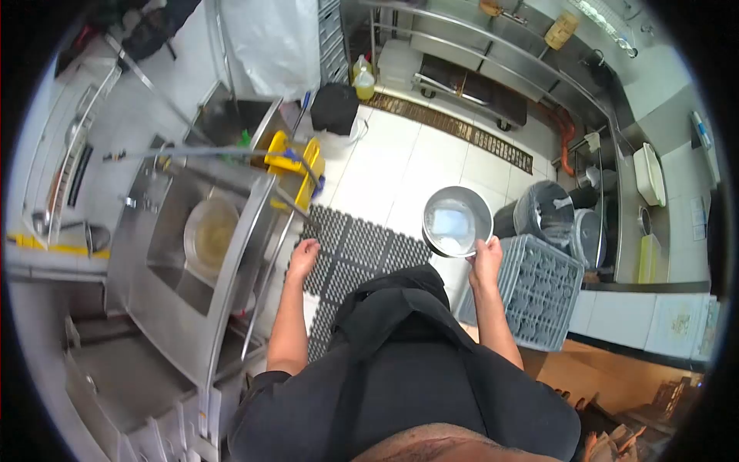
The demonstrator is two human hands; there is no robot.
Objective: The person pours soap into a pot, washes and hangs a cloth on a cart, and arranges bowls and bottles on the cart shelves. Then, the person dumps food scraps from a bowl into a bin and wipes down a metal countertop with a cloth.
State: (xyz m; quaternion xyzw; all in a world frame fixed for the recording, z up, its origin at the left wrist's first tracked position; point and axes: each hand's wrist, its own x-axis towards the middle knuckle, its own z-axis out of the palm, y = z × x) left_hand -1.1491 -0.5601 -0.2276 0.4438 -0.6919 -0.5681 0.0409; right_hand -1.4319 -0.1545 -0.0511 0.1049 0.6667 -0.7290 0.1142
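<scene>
Right fingers grip; left fingers curl loosely.

Two hands show: one left hand and one right hand. There is one metal pot at the right and one round bowl in a sink on the left. Farther off stands one yellow mop bucket. On the right are one orange hose, one white tub and at least one grey rack. Yellow jugs at the far side number at least one; overlap hides an exact count.
</scene>
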